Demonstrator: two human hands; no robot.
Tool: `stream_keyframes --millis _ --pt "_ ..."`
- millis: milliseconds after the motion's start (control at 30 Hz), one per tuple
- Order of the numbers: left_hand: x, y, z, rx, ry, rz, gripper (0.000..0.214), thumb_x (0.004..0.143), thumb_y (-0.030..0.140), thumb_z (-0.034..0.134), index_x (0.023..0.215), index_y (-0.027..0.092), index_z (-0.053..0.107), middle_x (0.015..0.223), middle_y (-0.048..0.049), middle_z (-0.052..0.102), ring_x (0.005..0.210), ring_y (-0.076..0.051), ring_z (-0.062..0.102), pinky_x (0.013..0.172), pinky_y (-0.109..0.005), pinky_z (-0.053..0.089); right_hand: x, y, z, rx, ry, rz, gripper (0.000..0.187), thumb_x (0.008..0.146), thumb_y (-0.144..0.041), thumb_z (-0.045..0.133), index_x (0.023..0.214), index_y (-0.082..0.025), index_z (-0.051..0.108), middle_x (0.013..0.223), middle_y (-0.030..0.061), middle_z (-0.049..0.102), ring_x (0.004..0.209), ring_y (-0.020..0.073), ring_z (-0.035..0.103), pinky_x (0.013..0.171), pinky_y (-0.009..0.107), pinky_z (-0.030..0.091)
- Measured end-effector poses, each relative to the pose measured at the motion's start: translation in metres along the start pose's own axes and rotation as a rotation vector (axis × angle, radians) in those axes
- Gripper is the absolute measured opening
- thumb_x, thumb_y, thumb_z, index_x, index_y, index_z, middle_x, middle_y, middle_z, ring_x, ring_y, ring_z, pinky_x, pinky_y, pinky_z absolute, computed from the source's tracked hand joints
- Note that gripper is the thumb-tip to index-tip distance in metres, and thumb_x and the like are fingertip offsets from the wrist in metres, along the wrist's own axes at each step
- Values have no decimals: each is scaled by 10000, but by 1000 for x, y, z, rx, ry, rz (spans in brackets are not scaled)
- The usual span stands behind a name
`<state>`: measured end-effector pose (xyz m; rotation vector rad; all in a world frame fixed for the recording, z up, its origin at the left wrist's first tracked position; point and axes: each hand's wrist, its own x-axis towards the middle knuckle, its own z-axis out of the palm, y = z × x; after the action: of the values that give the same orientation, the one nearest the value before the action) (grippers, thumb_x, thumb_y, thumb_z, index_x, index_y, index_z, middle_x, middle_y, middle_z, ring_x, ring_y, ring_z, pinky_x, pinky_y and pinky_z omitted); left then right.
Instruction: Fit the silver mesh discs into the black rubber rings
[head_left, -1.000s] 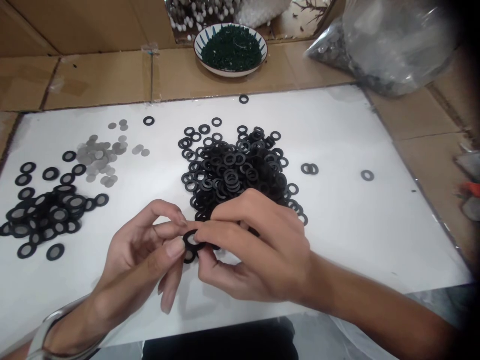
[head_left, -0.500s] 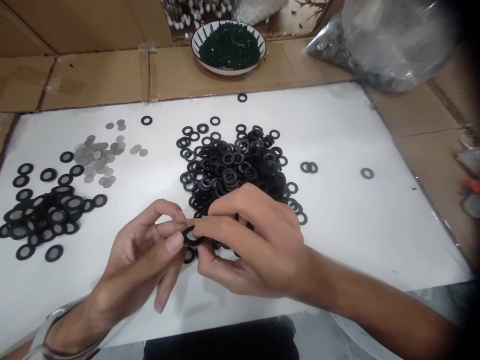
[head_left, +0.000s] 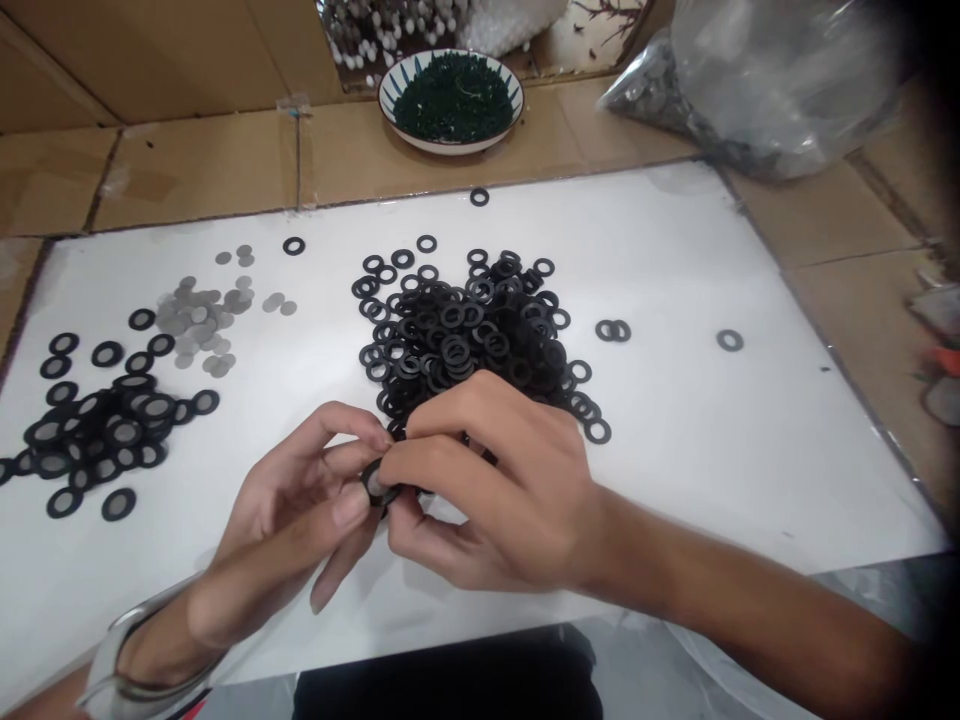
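Observation:
A black ring washer [head_left: 374, 484] with a grey disc in its hole is pinched between the thumb and fingers of my left hand [head_left: 292, 515]. My right hand [head_left: 510, 490] has its fingertips closed on the other edge of this washer, the index finger lying over part of it. Behind and partly under my right hand is a large heap of black ring washers [head_left: 454, 350], bare in the middle. To the left lie thin grey discs [head_left: 199, 315], and nearer to me a pile of washers with grey discs in them [head_left: 126, 432].
All this lies on a white board [head_left: 675, 450] edged by cardboard [head_left: 210, 165]. At the back stands a striped bowl [head_left: 386, 95] of dark green bits. A clear plastic bag [head_left: 780, 90] sits at the back right. Single washers [head_left: 730, 341] lie scattered about.
The washer has tilted slightly between my fingers, and my left hand has shifted a little to the right. The camera view has moved slightly. The piles look unchanged.

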<state>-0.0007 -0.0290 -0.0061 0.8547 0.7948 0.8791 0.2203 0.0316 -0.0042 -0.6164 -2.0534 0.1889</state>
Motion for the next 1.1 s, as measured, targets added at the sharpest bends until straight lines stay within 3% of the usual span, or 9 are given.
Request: stream_keyframes --millis 133,200,333,500,867,1100 --pt "0 5 0 -59 -29 -75 259 1168 398 537 1378 292 644 855 36 619 491 -34 501 555 -187 416 0 0 0 9 6 4 120 978 -89 714 1053 -152 782 975 32 783 814 149 695 727 315 636" --pt "1 4 -1 -63 -4 -82 316 1145 464 585 1401 289 648 913 8 636 568 -66 550 608 -212 483 0 0 0 7 18 9 110 972 -83 719 1029 -152 784 964 32 785 811 150 703 715 315 633" --pt "3 -1 -3 -27 71 5 367 1037 454 761 1361 313 661 1099 -34 638 658 -87 551 575 -209 490 0 0 1 -8 20 26 105 956 -75 728 999 -148 791 963 37 789 808 154 701 681 318 615" --pt "6 3 2 6 173 -43 254 1018 386 783 1244 339 677 1269 -37 643 659 -67 542 551 -193 461 -1 -2 2 -39 17 38 106 980 -97 711 991 -163 793 941 30 778 803 149 681 684 308 603" --pt "5 11 4 -91 153 -81 162 1019 367 806 1141 299 724 958 25 621 569 -65 598 544 -178 540 -1 0 2 -26 33 21 85 986 -97 696 1021 -150 753 940 24 745 804 138 657 667 289 593" --pt "7 9 2 -139 34 -50 160 1118 309 630 1228 253 732 899 4 694 560 -72 631 582 -171 522 -1 0 -1 9 -16 51 106 985 -110 707 1060 -155 766 957 41 762 827 168 688 688 324 596"
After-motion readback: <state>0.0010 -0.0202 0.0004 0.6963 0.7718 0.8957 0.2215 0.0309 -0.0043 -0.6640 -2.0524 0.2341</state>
